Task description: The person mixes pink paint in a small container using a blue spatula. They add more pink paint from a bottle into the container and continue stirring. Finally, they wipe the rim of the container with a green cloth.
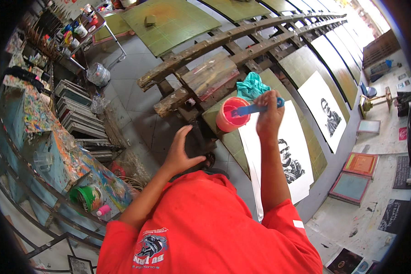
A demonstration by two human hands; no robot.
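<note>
My right hand (268,102) is closed on a blue flat-handled tool (253,109), whose far end is inside an orange-pink tub (223,119) of pink paint. The tub stands on the edge of an olive board (230,155) beside a crumpled teal cloth (250,83). Below my right hand and forearm lie white sheets with a black printed portrait (287,162). My left hand (182,150) is raised left of the tub, fingers apart, holding nothing.
A paint-marked wooden rail (201,43) crosses ahead, with olive boards (160,20) beyond and another printed sheet (313,98) at right. At left are stacked screen frames (80,114), a paint-spattered bench (50,132), a green bucket (82,198) and a cart of paint pots (84,32).
</note>
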